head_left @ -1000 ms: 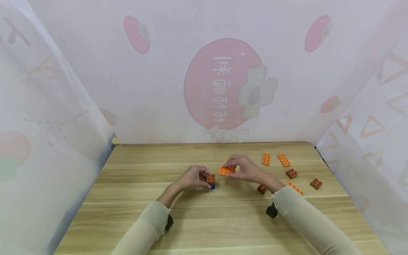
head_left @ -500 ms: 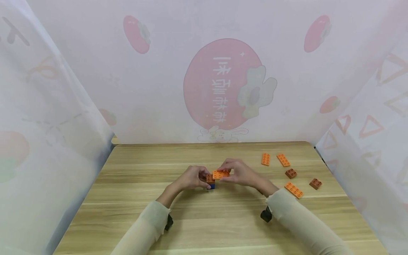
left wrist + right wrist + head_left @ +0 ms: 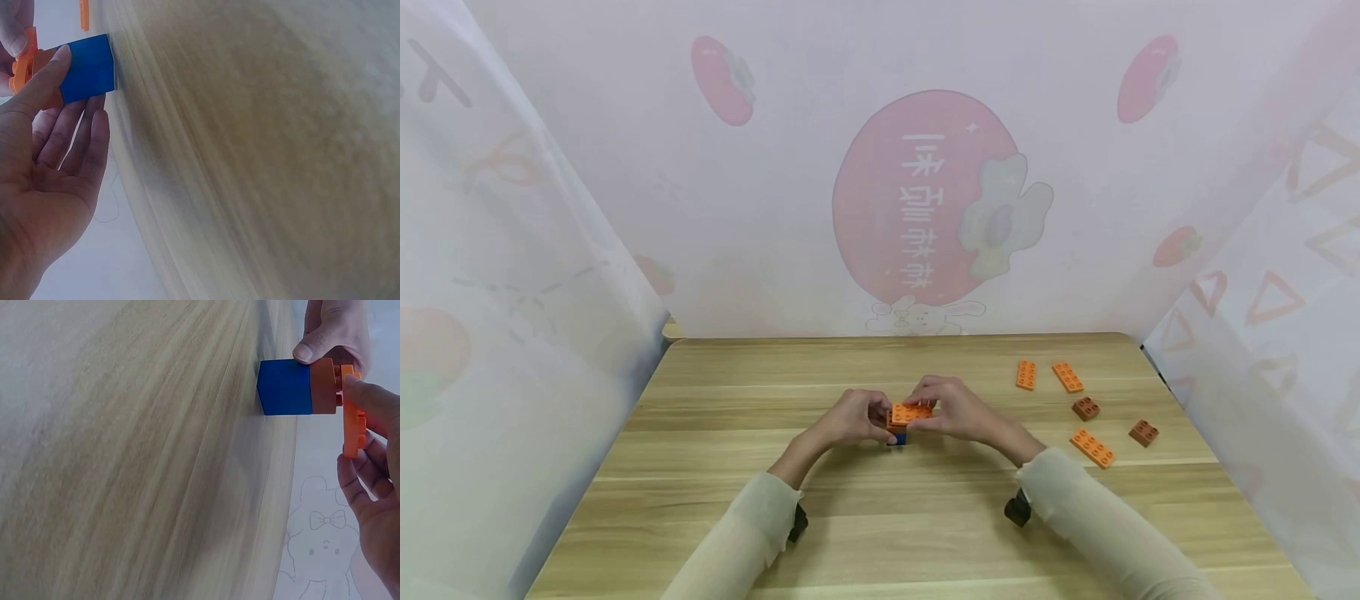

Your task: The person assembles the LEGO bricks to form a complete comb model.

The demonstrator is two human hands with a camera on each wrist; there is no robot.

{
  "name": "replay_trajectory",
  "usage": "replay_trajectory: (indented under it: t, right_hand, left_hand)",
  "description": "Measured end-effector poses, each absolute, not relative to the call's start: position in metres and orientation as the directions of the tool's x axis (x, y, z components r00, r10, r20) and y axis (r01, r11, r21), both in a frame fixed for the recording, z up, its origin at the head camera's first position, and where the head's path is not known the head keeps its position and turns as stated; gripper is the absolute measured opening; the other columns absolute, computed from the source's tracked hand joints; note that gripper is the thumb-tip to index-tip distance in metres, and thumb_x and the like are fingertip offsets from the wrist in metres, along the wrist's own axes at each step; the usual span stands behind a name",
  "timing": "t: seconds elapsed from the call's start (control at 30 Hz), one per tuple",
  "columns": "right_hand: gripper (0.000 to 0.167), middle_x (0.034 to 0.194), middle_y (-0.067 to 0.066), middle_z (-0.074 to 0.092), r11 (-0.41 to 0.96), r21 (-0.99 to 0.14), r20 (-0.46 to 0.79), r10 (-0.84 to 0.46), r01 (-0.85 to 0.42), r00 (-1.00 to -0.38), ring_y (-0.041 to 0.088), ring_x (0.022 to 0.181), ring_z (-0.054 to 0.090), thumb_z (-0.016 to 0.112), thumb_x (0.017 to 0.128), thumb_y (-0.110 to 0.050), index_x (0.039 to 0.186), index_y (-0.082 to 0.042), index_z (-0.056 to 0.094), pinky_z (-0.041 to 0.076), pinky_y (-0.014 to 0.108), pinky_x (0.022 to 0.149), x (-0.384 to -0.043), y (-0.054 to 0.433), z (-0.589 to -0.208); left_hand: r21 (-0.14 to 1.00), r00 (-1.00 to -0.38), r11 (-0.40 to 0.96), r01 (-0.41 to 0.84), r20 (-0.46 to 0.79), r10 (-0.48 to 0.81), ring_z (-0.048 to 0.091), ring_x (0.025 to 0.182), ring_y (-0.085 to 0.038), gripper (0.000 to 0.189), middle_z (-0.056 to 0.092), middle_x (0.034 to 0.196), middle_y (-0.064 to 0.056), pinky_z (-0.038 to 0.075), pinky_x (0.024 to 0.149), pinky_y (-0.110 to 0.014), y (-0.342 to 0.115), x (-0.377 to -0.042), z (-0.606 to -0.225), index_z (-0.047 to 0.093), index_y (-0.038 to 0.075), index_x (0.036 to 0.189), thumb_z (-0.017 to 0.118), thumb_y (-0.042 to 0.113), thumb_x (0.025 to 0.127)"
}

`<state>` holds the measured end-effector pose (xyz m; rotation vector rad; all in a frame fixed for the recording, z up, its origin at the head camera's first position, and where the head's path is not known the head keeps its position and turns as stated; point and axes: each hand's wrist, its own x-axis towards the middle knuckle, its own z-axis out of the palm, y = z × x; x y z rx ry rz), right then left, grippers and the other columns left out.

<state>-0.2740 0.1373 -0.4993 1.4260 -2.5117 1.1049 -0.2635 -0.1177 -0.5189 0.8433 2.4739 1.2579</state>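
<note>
A blue building block point(image 3: 284, 387) stands upright on the table, with a flat brown brick point(image 3: 323, 386) stacked on top. My left hand point(image 3: 852, 417) grips this stack from the left, its thumb along the near side where blue meets brown. In my right hand point(image 3: 958, 410) an orange plate point(image 3: 912, 413) is pinched by its right part, studs up. The plate sits right at the brown brick's studs, which still show below it in the right wrist view, and it overhangs to the right.
On the right of the wooden table point(image 3: 715, 492) lie loose orange plates point(image 3: 1026, 375), one of them an orange plate nearer the front point(image 3: 1092, 448). Two brown bricks, a left one point(image 3: 1086, 408) and a right one point(image 3: 1144, 432), lie beside them. A white printed curtain point(image 3: 760, 250) stands behind.
My right hand has lifted the orange plate off the table and brought it left, over the brown brick. My left hand keeps its grip on the stack in the same place.
</note>
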Motion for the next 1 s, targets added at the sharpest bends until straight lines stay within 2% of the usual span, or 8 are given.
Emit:
replay_trajectory:
  t: [0.3, 0.57, 0.77, 0.87, 1.0]
  right_hand:
    - [0.028, 0.103, 0.004, 0.072, 0.321, -0.541, 0.366, -0.742, -0.777, -0.562, 0.012, 0.088, 0.067, 0.088, 0.090, -0.015, 0.114, -0.004, 0.080, 0.061, 0.027, 0.075, -0.274, 0.132, -0.501]
    - [0.027, 0.102, 0.000, 0.071, 0.375, -0.530, 0.319, -0.743, -0.761, -0.588, 0.009, 0.088, 0.064, 0.088, 0.089, -0.017, 0.114, -0.006, 0.082, 0.061, 0.032, 0.075, -0.271, 0.128, -0.498]
    - [0.028, 0.103, 0.003, 0.071, 0.386, -0.555, 0.277, -0.750, -0.737, -0.601, 0.012, 0.089, 0.065, 0.087, 0.090, -0.015, 0.115, -0.004, 0.081, 0.062, 0.039, 0.076, -0.271, 0.127, -0.494]
    - [0.029, 0.102, 0.003, 0.071, 0.400, -0.547, 0.260, -0.754, -0.735, -0.604, 0.012, 0.088, 0.064, 0.087, 0.091, -0.015, 0.116, -0.004, 0.081, 0.061, 0.033, 0.074, -0.270, 0.126, -0.492]
    - [0.030, 0.100, 0.002, 0.070, 0.436, -0.511, 0.239, -0.756, -0.741, -0.610, 0.011, 0.084, 0.061, 0.088, 0.089, -0.017, 0.115, -0.005, 0.081, 0.053, 0.022, 0.071, -0.270, 0.123, -0.488]
  left_hand:
    - [0.800, -0.807, 0.469, 0.375, 0.032, 0.590, 0.075, 0.086, -0.012, 0.029, 0.078, 0.095, -0.003, 0.062, 0.077, -0.025, -0.116, -0.263, -0.520, 0.073, 0.005, 0.102, 0.093, 0.005, 0.081]
    - [0.807, -0.815, 0.472, 0.355, 0.019, 0.580, 0.074, 0.085, -0.009, 0.027, 0.078, 0.094, 0.000, 0.062, 0.077, -0.024, -0.115, -0.262, -0.521, 0.072, 0.006, 0.101, 0.092, 0.005, 0.082]
    - [0.815, -0.818, 0.470, 0.339, 0.009, 0.574, 0.074, 0.086, -0.011, 0.027, 0.078, 0.095, -0.002, 0.063, 0.078, -0.025, -0.115, -0.261, -0.520, 0.072, 0.005, 0.100, 0.091, 0.004, 0.082]
    - [0.815, -0.818, 0.470, 0.339, 0.009, 0.574, 0.075, 0.086, -0.012, 0.027, 0.078, 0.095, -0.003, 0.063, 0.078, -0.025, -0.116, -0.261, -0.519, 0.071, 0.005, 0.101, 0.091, 0.003, 0.082]
    - [0.808, -0.816, 0.476, 0.347, 0.010, 0.578, 0.075, 0.087, -0.011, 0.027, 0.078, 0.096, -0.002, 0.063, 0.078, -0.025, -0.117, -0.262, -0.518, 0.071, 0.006, 0.101, 0.091, 0.005, 0.083]
